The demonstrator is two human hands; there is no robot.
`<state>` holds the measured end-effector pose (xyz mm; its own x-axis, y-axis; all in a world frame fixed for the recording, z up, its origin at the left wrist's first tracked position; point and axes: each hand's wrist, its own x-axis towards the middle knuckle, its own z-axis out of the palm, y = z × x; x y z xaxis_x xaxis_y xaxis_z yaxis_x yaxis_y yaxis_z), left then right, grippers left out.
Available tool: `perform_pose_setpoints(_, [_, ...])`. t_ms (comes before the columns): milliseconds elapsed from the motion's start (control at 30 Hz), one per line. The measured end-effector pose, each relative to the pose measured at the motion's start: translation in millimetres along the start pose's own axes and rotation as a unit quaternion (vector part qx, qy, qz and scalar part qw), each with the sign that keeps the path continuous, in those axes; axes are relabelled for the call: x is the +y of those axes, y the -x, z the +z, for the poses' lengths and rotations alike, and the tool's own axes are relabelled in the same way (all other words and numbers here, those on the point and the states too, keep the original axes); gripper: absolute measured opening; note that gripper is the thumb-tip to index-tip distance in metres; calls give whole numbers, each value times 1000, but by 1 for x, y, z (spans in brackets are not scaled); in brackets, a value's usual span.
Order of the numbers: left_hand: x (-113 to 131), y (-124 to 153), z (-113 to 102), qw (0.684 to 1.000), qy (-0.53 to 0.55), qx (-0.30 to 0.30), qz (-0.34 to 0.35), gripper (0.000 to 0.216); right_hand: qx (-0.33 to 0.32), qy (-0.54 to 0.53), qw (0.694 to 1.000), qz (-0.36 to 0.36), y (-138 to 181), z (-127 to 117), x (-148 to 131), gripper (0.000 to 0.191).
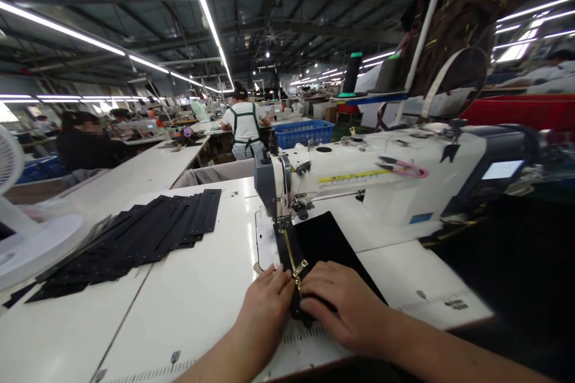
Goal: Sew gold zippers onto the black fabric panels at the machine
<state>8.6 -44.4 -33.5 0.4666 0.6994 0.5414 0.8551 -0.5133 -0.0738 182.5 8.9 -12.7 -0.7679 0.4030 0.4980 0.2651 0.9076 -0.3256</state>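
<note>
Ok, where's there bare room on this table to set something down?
Bare white tabletop lies between the overlapping black panels and the left hand; a smaller patch lies right of the black fabric, in front of the sewing machine. Crowded: around the gold zipper, between left and right hand.

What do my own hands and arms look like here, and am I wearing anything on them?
Your left hand and right hand are both bare, without gloves. No ring, watch or bracelet shows on either. The left forearm and right forearm are uncovered as far as the picture reaches; no sleeve is in view.
</note>
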Motion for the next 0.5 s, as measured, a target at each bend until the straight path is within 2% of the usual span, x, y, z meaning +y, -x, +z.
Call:
perform_pose_setpoints(100, [1, -2, 0, 1000, -11, 2, -5, 23, 1, 36, 999, 29, -14, 4, 18, 33])
perform_pose_setpoints(300, [0, -4, -1, 999, -7, -34, 8, 27, -66, 85, 993, 40, -15, 26, 35, 41])
perform_pose_setpoints(500, [-8, -5, 4, 999, -6, -38, 7, 28, -40, 87, 995, 37, -17, 24, 37, 41])
